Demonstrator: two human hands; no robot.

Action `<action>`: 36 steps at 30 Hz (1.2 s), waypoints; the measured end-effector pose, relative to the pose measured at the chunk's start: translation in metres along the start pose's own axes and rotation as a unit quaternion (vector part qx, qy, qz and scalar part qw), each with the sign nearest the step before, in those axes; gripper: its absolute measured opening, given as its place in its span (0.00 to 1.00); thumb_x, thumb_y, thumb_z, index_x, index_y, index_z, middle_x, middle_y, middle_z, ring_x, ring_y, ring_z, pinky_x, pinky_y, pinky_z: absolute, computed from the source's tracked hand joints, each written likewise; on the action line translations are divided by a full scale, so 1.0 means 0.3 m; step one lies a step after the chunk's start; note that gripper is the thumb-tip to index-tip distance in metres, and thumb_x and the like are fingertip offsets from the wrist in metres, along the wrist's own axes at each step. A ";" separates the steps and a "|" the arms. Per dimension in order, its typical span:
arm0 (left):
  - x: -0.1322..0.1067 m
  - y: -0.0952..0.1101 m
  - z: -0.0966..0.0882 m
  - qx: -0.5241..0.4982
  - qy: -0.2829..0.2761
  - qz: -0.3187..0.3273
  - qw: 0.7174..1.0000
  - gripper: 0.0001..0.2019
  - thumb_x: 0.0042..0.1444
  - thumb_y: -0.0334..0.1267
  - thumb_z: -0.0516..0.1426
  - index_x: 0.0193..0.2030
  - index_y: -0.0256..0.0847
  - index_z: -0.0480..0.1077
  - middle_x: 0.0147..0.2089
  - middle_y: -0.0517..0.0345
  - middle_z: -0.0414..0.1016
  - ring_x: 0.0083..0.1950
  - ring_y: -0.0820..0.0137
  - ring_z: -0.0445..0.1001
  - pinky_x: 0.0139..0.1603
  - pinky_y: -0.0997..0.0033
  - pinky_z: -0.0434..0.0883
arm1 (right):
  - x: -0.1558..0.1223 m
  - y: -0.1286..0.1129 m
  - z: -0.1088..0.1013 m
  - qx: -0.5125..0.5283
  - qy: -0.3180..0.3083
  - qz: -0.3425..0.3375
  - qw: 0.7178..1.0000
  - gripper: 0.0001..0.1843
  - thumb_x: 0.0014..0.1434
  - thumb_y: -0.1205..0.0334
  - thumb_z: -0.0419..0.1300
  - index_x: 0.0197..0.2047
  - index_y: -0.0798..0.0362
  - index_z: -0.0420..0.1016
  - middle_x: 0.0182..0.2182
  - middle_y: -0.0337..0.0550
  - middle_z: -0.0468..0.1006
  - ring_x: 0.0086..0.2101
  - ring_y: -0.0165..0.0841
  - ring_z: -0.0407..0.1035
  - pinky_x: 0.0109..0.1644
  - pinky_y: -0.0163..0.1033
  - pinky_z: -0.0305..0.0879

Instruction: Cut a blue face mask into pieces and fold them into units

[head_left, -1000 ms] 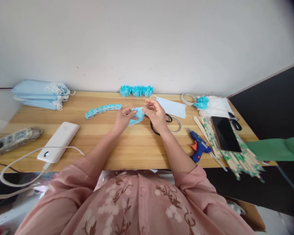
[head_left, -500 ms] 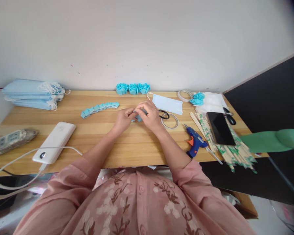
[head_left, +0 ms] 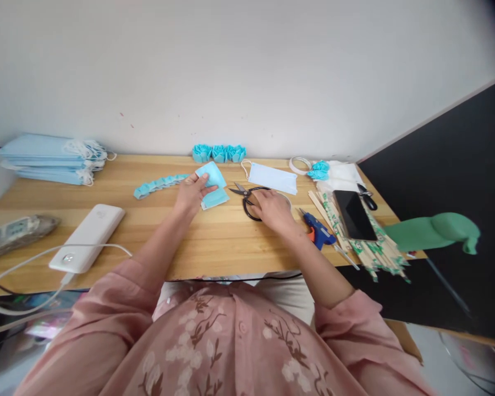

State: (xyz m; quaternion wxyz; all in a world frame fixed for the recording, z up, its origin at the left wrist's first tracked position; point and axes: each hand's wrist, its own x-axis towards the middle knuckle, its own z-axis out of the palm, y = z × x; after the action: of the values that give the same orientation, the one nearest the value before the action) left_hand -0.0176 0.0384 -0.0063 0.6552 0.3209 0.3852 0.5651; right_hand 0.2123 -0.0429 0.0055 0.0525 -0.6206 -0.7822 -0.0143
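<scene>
My left hand [head_left: 192, 192] pinches a folded light-blue mask piece [head_left: 213, 184] and holds it just above the wooden table [head_left: 214, 242]. My right hand [head_left: 270, 209] rests on the handles of the black scissors [head_left: 247, 197], with its fingers curled over them. The scissor blades point left toward the blue piece. A flat face mask [head_left: 272, 177] lies just behind the scissors.
A scalloped blue strip [head_left: 159, 183] lies left of my hand. Blue rosettes [head_left: 218, 153] sit by the wall. A mask stack [head_left: 49, 159], a power bank [head_left: 88, 230], a glue gun [head_left: 318, 231], a phone [head_left: 353, 214], wooden sticks [head_left: 375, 250] and tape rolls [head_left: 299, 163] lie around.
Both hands had been folding the blue piece together. Now my left hand alone holds it, and my right hand has moved right and down onto the scissors.
</scene>
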 end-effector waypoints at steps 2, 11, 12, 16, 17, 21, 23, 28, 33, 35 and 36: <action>0.001 0.005 0.000 -0.003 0.000 -0.003 1.000 0.09 0.51 0.36 0.68 0.35 0.37 0.74 0.33 0.60 0.78 0.33 0.75 0.77 0.44 0.69 0.80 | 0.011 -0.004 0.013 -0.001 0.004 0.011 1.000 0.19 0.62 0.62 0.60 0.56 0.55 0.71 0.50 0.58 0.78 0.50 0.48 0.71 0.51 0.47 0.66; 0.021 0.033 -0.014 -0.083 0.044 -0.062 0.994 0.02 0.58 0.29 0.62 0.36 0.38 0.73 0.33 0.59 0.80 0.32 0.77 0.77 0.38 0.76 0.78 | 0.014 -0.009 -0.077 0.437 0.058 0.074 0.895 0.37 0.52 0.52 0.67 0.64 0.47 0.63 0.37 0.41 0.75 0.34 0.35 0.71 0.39 0.42 0.70; 0.024 0.035 -0.015 -0.094 0.048 -0.069 0.992 0.03 0.59 0.28 0.61 0.35 0.38 0.73 0.32 0.60 0.80 0.31 0.77 0.77 0.37 0.77 0.78 | 0.006 -0.032 -0.087 0.524 0.025 0.056 0.850 0.37 0.52 0.49 0.68 0.62 0.46 0.64 0.35 0.39 0.73 0.32 0.34 0.69 0.35 0.40 0.70; 0.033 0.042 -0.019 -0.126 0.047 -0.090 0.987 0.05 0.60 0.27 0.60 0.34 0.38 0.74 0.34 0.59 0.81 0.33 0.76 0.79 0.37 0.78 0.78 | -0.015 -0.137 -0.118 0.735 -0.086 0.015 0.672 0.25 0.60 0.36 0.57 0.45 0.50 0.72 0.30 0.39 0.70 0.24 0.29 0.63 0.23 0.35 0.61; 0.034 0.044 -0.020 -0.135 0.049 -0.093 0.985 0.06 0.61 0.27 0.60 0.34 0.38 0.74 0.34 0.59 0.81 0.33 0.76 0.79 0.37 0.78 0.78 | -0.013 -0.156 -0.123 0.751 -0.108 0.006 0.651 0.26 0.61 0.35 0.55 0.41 0.51 0.73 0.28 0.39 0.70 0.22 0.27 0.60 0.22 0.35 0.59; 0.032 0.062 -0.020 -0.173 0.059 -0.107 0.977 0.08 0.63 0.26 0.58 0.33 0.37 0.74 0.32 0.60 0.81 0.32 0.78 0.79 0.37 0.80 0.77 | 0.023 -0.183 -0.117 0.771 -0.160 -0.001 0.617 0.29 0.61 0.33 0.54 0.32 0.53 0.72 0.23 0.39 0.69 0.18 0.26 0.58 0.20 0.34 0.56; 0.030 0.072 -0.020 -0.192 0.060 -0.115 0.973 0.09 0.64 0.26 0.56 0.33 0.36 0.74 0.32 0.60 0.80 0.31 0.79 0.79 0.37 0.82 0.77 | 0.047 -0.180 -0.097 0.775 -0.161 0.019 0.611 0.29 0.59 0.33 0.56 0.33 0.53 0.72 0.22 0.39 0.70 0.19 0.27 0.61 0.19 0.33 0.57; 0.032 0.078 -0.022 -0.217 0.067 -0.128 0.965 0.09 0.66 0.25 0.53 0.36 0.34 0.73 0.29 0.60 0.79 0.29 0.79 0.79 0.38 0.83 0.77 | 0.073 -0.179 -0.032 0.785 -0.138 0.067 0.601 0.29 0.55 0.34 0.61 0.40 0.54 0.74 0.25 0.39 0.73 0.19 0.27 0.63 0.18 0.32 0.59; 0.037 0.067 -0.023 -0.223 0.067 -0.135 0.963 0.08 0.65 0.25 0.54 0.45 0.34 0.74 0.29 0.61 0.79 0.28 0.79 0.79 0.35 0.84 0.77 | 0.069 -0.177 -0.013 0.793 -0.138 0.064 0.590 0.28 0.56 0.35 0.61 0.41 0.54 0.75 0.25 0.39 0.74 0.19 0.26 0.64 0.18 0.32 0.60; 0.035 0.066 -0.022 -0.219 0.063 -0.135 0.964 0.09 0.65 0.25 0.54 0.46 0.34 0.74 0.29 0.61 0.79 0.28 0.79 0.79 0.34 0.84 0.77 | 0.069 -0.176 -0.015 0.796 -0.139 0.065 0.586 0.28 0.56 0.35 0.61 0.41 0.54 0.75 0.25 0.39 0.74 0.19 0.26 0.63 0.18 0.32 0.60; 0.034 0.067 -0.021 -0.217 0.062 -0.135 0.965 0.09 0.66 0.25 0.53 0.46 0.34 0.74 0.29 0.60 0.79 0.28 0.79 0.79 0.33 0.84 0.76 | 0.069 -0.175 -0.016 0.797 -0.140 0.066 0.584 0.28 0.56 0.35 0.61 0.42 0.54 0.75 0.25 0.39 0.74 0.19 0.26 0.63 0.17 0.32 0.60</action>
State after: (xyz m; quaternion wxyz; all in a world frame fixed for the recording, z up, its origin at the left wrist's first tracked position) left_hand -0.0322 0.0515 0.0063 0.7544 0.0802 0.3326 0.5602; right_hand 0.1568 -0.0353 0.0147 0.4172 -0.3740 -0.4343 0.7053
